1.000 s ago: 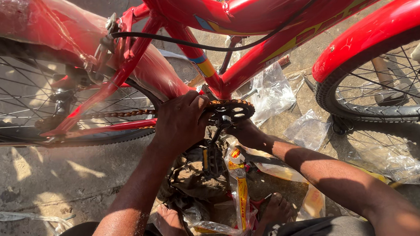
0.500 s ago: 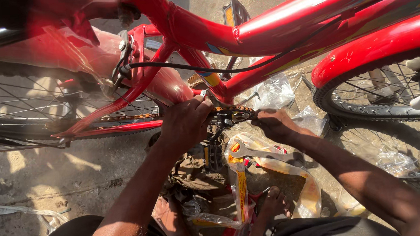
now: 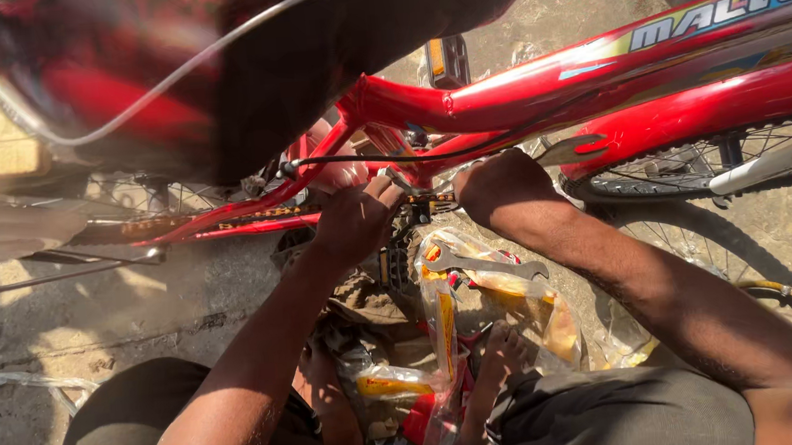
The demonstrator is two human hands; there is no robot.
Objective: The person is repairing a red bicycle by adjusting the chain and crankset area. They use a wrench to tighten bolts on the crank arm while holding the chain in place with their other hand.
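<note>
Both hands are meeting at the crank area of the red bicycle frame (image 3: 518, 100), where the toothed chainring (image 3: 418, 202) is sitting low at the junction of the tubes, its flat face turned roughly toward the ground and its edge running left to right across the view. The left hand (image 3: 353, 218) is lying just left of the chainring and touching that spot, the fingers (image 3: 384, 190) curling closed around something small at the crank; what exactly they are pinching is hidden by the knuckles. The right hand (image 3: 497, 186) is pressing in from the other side, just as near, its fingers tucked under the frame tube and out of sight, so I cannot tell whether they are closed on anything. A thin black cable (image 3: 466, 149) is running over both hands. Below the wrists, a grey spanner (image 3: 484, 264) is lying on yellow plastic wrapping (image 3: 525, 306), its long axis pointing left to right, untouched and near the right forearm. The person's bare feet (image 3: 492, 366) are resting beside the wrapping on the concrete floor (image 3: 138, 299).
</note>
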